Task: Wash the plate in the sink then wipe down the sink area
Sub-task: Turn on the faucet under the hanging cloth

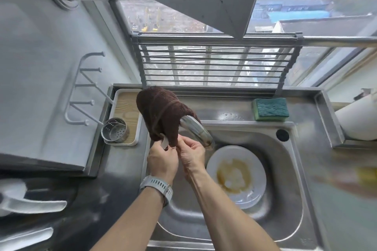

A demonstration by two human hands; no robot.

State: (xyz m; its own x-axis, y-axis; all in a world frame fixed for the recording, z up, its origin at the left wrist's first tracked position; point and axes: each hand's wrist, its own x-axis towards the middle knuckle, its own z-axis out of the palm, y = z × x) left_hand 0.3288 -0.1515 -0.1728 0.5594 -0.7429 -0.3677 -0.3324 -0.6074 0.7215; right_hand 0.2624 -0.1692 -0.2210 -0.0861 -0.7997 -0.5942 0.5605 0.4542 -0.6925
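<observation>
A white plate smeared with brown sauce lies in the steel sink. A dark brown cloth hangs draped over the faucet, whose spout pokes out above the plate. Both hands meet at the cloth's lower edge. My left hand, with a grey watch on its wrist, pinches the cloth's white tag. My right hand grips the hem beside it. A green and yellow sponge rests on the ledge behind the sink.
A white tray holding a perforated metal cup stands left of the sink. A metal rack leans against the window behind. A white hook rail is on the left wall. A white rounded object sits at the right.
</observation>
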